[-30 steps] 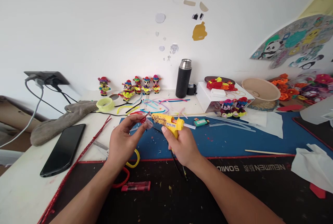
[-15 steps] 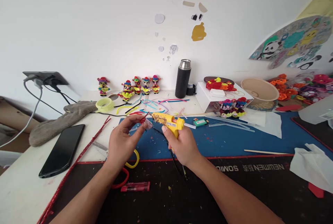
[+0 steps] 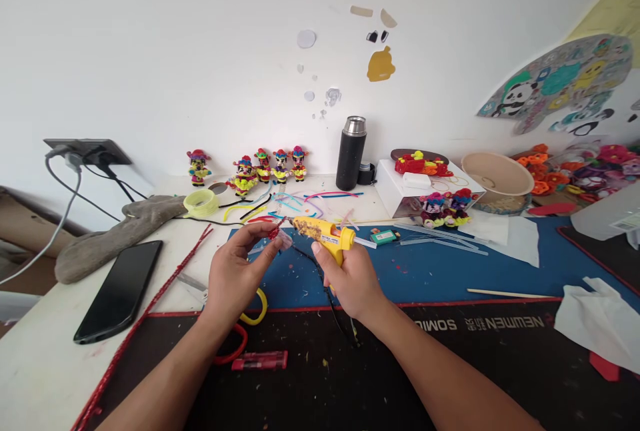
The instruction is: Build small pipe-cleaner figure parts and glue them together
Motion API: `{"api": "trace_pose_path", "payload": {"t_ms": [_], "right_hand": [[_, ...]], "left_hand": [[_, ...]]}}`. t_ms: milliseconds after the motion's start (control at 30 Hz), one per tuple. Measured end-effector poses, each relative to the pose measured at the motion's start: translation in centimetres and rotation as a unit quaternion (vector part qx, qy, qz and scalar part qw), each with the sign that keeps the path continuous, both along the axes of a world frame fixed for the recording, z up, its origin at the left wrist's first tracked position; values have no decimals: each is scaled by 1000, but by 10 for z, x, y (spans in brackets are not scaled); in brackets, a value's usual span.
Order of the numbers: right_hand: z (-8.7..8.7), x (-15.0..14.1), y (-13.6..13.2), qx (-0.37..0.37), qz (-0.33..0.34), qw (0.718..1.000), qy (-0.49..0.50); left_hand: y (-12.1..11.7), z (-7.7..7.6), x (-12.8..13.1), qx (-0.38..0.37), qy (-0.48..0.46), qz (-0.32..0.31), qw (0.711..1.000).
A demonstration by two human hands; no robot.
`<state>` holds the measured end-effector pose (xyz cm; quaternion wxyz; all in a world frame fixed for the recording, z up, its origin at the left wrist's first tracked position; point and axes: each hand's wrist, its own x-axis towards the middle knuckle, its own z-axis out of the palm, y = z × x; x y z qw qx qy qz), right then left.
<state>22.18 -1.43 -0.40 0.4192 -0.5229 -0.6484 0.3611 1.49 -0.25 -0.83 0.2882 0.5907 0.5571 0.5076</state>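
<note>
My right hand (image 3: 350, 277) is wrapped round the grip of a yellow hot glue gun (image 3: 317, 229), whose dark nozzle points left. A clear glue stick (image 3: 365, 242) pokes out of its rear. Between the thumb and fingers of my left hand (image 3: 240, 261) is a small red sparkly pipe cleaner piece (image 3: 274, 233) with a pale pinkish part. Its upper end lies right by the nozzle tip; whether they touch I cannot tell. Scissors with a yellow and a red handle loop (image 3: 256, 307) lie below my left wrist, partly hidden by it.
A red lighter (image 3: 260, 360) lies on the black mat. Left are long red pipe cleaners (image 3: 145, 314) and a phone (image 3: 119, 291). Behind stand several pipe cleaner figures (image 3: 245, 176), a yellow tape roll (image 3: 201, 203), a black thermos (image 3: 351, 154) and a white box (image 3: 395, 185).
The camera view has shifted slightly. Both hands keep nearly the same pose, with the glue gun's nozzle staying by the red piece.
</note>
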Motion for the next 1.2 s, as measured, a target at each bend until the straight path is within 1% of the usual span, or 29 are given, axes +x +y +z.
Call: {"api": "trace_pose_path", "payload": {"t_ms": [300, 467, 567, 733, 933, 1200], "right_hand": [[-2, 1, 0, -6, -1, 1000, 6], [-1, 1, -1, -18, -14, 999, 24], [-1, 1, -1, -24, -11, 999, 32], [-3, 1, -2, -19, 1, 1000, 10], [-9, 2, -1, -23, 5, 1000, -5], [-5, 1, -1, -19, -2, 1000, -14]], "left_hand": [[0, 0, 0, 6, 4, 2, 1000], [-1, -1, -2, 9, 8, -1, 1000], [-1, 0, -2, 9, 12, 0, 1000], [1, -1, -2, 5, 16, 7, 1000], [2, -3, -3, 11, 16, 0, 1000], [0, -1, -1, 9, 13, -1, 1000]]}}
